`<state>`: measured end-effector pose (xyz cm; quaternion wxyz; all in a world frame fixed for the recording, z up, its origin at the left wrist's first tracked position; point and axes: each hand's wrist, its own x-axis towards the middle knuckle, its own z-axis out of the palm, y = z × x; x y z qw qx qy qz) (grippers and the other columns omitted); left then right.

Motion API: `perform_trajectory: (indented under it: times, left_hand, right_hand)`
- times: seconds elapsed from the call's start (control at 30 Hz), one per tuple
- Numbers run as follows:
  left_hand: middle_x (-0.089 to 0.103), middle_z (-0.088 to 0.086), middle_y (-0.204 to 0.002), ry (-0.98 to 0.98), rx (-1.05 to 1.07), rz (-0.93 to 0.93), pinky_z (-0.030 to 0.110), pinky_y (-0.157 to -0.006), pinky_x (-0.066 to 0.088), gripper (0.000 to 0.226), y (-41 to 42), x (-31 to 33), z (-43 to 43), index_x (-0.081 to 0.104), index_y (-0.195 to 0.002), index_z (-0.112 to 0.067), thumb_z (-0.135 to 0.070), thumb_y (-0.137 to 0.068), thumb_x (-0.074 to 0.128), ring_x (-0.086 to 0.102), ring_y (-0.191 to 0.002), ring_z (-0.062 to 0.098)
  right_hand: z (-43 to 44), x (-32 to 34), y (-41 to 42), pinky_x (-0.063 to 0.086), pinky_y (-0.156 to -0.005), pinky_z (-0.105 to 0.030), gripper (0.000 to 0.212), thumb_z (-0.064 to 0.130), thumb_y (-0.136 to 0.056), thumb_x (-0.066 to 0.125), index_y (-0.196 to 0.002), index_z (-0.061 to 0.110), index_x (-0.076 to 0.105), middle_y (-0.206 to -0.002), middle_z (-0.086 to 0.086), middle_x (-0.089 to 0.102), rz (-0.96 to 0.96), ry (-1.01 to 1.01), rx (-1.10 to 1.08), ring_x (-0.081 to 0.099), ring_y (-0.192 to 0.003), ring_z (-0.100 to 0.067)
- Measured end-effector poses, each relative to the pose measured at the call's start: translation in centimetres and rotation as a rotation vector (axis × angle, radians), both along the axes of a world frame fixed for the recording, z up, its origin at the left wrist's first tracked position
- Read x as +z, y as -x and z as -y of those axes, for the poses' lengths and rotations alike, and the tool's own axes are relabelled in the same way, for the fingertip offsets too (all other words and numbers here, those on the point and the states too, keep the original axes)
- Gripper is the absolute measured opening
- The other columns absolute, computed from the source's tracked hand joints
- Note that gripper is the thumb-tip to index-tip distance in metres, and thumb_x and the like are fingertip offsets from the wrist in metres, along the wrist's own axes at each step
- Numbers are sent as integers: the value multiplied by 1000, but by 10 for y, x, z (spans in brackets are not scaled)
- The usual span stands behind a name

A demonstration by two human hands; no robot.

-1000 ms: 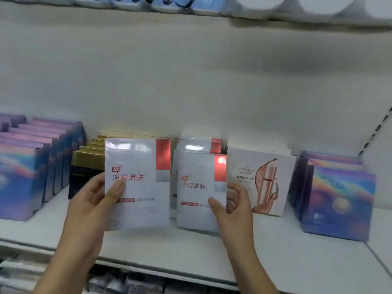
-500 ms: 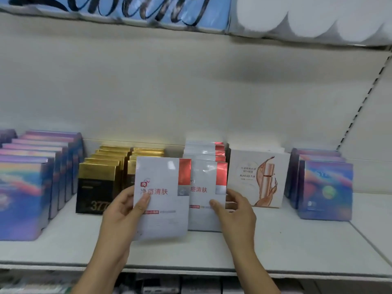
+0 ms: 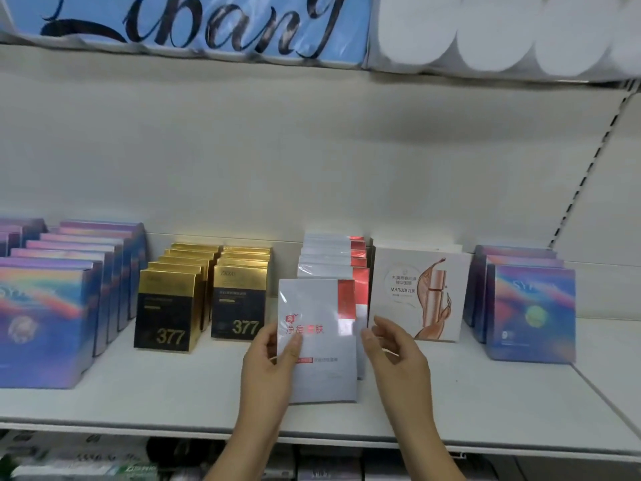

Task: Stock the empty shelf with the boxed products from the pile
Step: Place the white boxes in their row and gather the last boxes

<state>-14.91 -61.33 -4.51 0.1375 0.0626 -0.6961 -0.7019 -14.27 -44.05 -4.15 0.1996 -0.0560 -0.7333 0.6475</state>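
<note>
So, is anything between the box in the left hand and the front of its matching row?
Nothing visible. The left hand holds the box directly before the row; the right hand hovers beside it.

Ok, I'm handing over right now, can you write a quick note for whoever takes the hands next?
Left hand: grips the front white-and-red box by its left edge, thumb on its face.
Right hand: open beside that box's right edge, holding nothing.
Things: the box is at the front of the white-and-red row, between the gold 377 boxes and the Marubi box.
Done: several rows stand on the shelf.
Left: square this box, let go; the pile is out of view.
</note>
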Motion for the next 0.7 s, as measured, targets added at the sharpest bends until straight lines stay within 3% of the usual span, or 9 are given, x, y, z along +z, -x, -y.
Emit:
perform_trajectory:
  times: [0.07, 0.13, 0.27, 0.43, 0.57, 0.7]
  left_hand:
    - [63, -5, -119, 148, 94, -23, 38, -85, 61, 44, 3, -4, 1, 60, -129, -31, -40, -88, 73, 62, -105, 14]
    - [60, -8, -113, 241, 142, -76, 37, -85, 61, 51, 5, -2, 1, 60, -130, -30, -42, -84, 77, 60, -102, 12]
    - [60, -12, -108, 268, 126, -137, 13, -72, 51, 45, 8, 3, -1, 61, -123, -35, -32, -83, 81, 60, -98, 6]
    - [59, -12, -105, 226, 102, -150, 4, -62, 50, 42, 10, 6, -11, 57, -117, -38, -23, -85, 79, 61, -94, 8]
    - [59, -13, -106, 231, 92, -155, 8, -60, 52, 42, 13, 4, -8, 57, -119, -38, -26, -85, 79, 61, -95, 8]
    - [61, -10, -109, 218, 84, -148, 13, -68, 51, 41, 15, 2, -4, 57, -121, -37, -26, -86, 77, 61, -96, 8]
  right_hand:
    - [3, -6, -2, 48, -78, -12, 41, 39, -87, 75, -125, 36, 59, -117, 18, 64, 27, -36, 12, 61, -103, 1]
    - [5, -9, -2, 49, -77, -13, 43, 36, -88, 75, -127, 36, 58, -119, 18, 62, 45, -54, 31, 61, -104, -1]
    - [5, -8, -2, 49, -73, -7, 34, 27, -94, 69, -123, 42, 60, -119, 18, 62, 2, -125, 46, 61, -98, 5]
    - [3, -5, 3, 47, -73, -4, 36, 16, -96, 66, -129, 29, 65, -114, 12, 63, -63, -178, 19, 59, -95, 6]
    - [5, -4, 1, 47, -74, -4, 37, 17, -96, 66, -128, 34, 61, -112, 13, 62, -68, -191, 21, 57, -97, 9]
    - [6, -3, 2, 46, -74, -4, 36, 16, -95, 67, -128, 32, 63, -111, 13, 61, -65, -206, 26, 58, -96, 7]
